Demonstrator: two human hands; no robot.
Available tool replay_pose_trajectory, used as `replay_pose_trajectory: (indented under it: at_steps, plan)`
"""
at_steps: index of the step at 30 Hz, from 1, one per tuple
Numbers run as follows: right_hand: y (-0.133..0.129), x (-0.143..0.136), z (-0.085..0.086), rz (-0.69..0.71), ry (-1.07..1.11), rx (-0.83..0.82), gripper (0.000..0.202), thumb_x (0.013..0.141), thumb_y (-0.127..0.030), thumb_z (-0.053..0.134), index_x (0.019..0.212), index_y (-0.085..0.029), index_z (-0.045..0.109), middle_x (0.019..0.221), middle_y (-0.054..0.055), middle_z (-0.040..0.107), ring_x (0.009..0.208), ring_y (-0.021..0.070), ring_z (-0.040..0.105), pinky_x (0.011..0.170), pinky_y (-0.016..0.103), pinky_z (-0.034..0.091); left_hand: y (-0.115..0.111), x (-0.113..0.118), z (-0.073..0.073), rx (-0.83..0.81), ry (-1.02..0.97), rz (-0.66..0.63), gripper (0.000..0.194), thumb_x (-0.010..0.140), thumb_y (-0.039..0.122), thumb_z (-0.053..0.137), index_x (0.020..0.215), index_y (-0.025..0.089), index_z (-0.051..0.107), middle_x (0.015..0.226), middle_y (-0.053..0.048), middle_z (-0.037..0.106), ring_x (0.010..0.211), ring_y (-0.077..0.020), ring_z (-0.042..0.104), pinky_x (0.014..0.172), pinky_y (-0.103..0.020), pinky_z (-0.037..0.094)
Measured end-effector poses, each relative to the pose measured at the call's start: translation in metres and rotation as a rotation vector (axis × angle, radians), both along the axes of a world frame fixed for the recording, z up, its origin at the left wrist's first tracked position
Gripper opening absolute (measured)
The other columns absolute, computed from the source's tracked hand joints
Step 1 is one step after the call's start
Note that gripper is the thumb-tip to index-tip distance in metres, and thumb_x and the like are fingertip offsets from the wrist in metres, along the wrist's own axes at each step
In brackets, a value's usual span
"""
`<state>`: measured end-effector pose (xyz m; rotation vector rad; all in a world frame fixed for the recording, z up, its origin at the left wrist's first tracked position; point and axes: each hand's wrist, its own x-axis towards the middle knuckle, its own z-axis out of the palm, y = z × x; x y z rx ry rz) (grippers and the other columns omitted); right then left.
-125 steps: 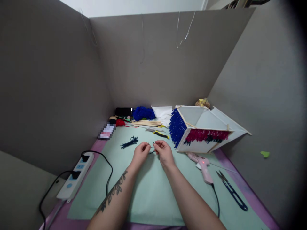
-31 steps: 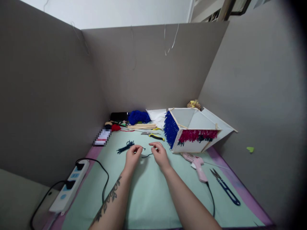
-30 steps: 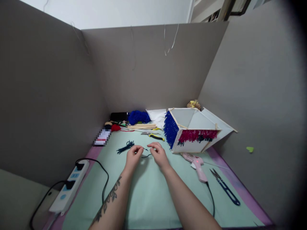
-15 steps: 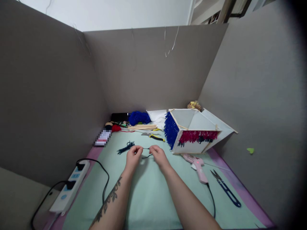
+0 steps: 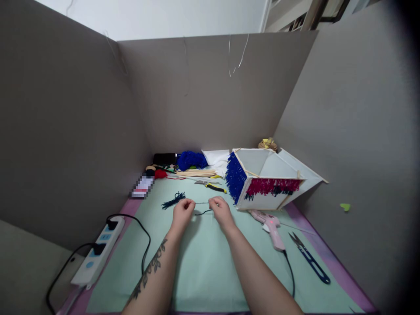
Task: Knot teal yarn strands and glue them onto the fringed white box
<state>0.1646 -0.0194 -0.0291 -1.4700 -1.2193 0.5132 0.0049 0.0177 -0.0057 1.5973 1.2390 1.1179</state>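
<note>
And here are the two hands, out over the middle of the surface (image 5: 203,271), a narrow gap between them. The left hand (image 5: 183,214) pinches one end of a dark strand of yarn (image 5: 201,203), thumb against finger; the right hand (image 5: 220,210) is clamped on it too, and the stretch between runs nearly straight. Below it, a looser dark length curves from the right hand back toward the left, its tip short of those fingers.

Just beyond the left hand lies a bundle of dark yarn (image 5: 173,200), strands splayed at its near left end. Farther out, the yellow-and-black cutters (image 5: 215,188) rest on the surface, with wooden sticks (image 5: 197,173) behind them and a blue heap of yarn (image 5: 192,160) at the far side.

Over to the right, look at the white frame (image 5: 259,203), tipped on its side: blue fringe (image 5: 235,177) on its left face, crimson fringe (image 5: 274,186) along the near one. Right in front sits the pink glue gun (image 5: 274,229), red light showing, and farther right lie the dark snips (image 5: 310,259), blades pointing away. At left, a power strip (image 5: 98,253) with two black plugs in it!
</note>
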Motion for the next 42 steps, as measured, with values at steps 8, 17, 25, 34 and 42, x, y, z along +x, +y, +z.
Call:
replay_pose_trajectory:
  at_steps: [8,17,25,34,42]
  plan:
    - [-0.002,0.003,-0.006,-0.102,-0.513,-0.162,0.021,0.077,-0.032,0.060,0.060,-0.022,0.065,0.083,0.008,0.058,0.083,0.0216,0.048,0.074,0.031,0.035,0.005,-0.012,-0.006,0.067,0.228,0.160,0.009,0.069,0.026,0.058,0.071,0.022,0.066,0.076,-0.002,0.062,0.068,-0.0170,0.053,0.063,-0.025,0.037]
    - [-0.004,0.006,0.004,-0.401,-0.438,-0.158,0.014,0.079,-0.027,0.050,0.087,-0.017,0.054,0.086,0.009,0.058,0.087,0.0236,0.050,0.077,0.033,0.036,0.025,-0.032,-0.010,0.085,0.270,0.691,0.036,0.080,0.019,0.046,0.115,0.013,0.051,0.117,-0.015,0.053,0.113,-0.0253,0.048,0.095,-0.039,0.038]
    - [-0.005,0.003,0.005,-0.328,-0.338,0.004,0.010,0.078,-0.024,0.046,0.082,-0.020,0.055,0.086,0.007,0.056,0.086,0.0222,0.050,0.079,0.034,0.038,0.017,-0.028,-0.011,0.093,0.961,0.485,0.021,0.079,0.026,0.053,0.091,0.014,0.065,0.134,-0.017,0.042,0.133,-0.0465,0.011,0.099,-0.065,0.019]
    - [-0.006,-0.004,0.012,-0.143,-0.078,0.101,0.013,0.078,-0.022,0.045,0.079,-0.019,0.058,0.083,0.005,0.057,0.081,0.0188,0.053,0.077,0.031,0.043,0.011,-0.016,-0.001,0.295,0.669,-0.024,0.017,0.085,0.018,0.039,0.092,0.019,0.054,0.081,-0.005,0.063,0.081,-0.0201,0.059,0.086,-0.039,0.042]
    - [-0.002,0.001,0.004,-0.137,0.047,0.095,0.026,0.072,-0.018,0.044,0.091,-0.018,0.062,0.090,0.006,0.059,0.079,0.0177,0.056,0.078,0.032,0.046,0.010,-0.019,0.004,0.182,0.595,0.374,0.029,0.086,0.025,0.043,0.112,0.015,0.050,0.105,-0.014,0.060,0.099,-0.0249,0.056,0.084,-0.038,0.044]
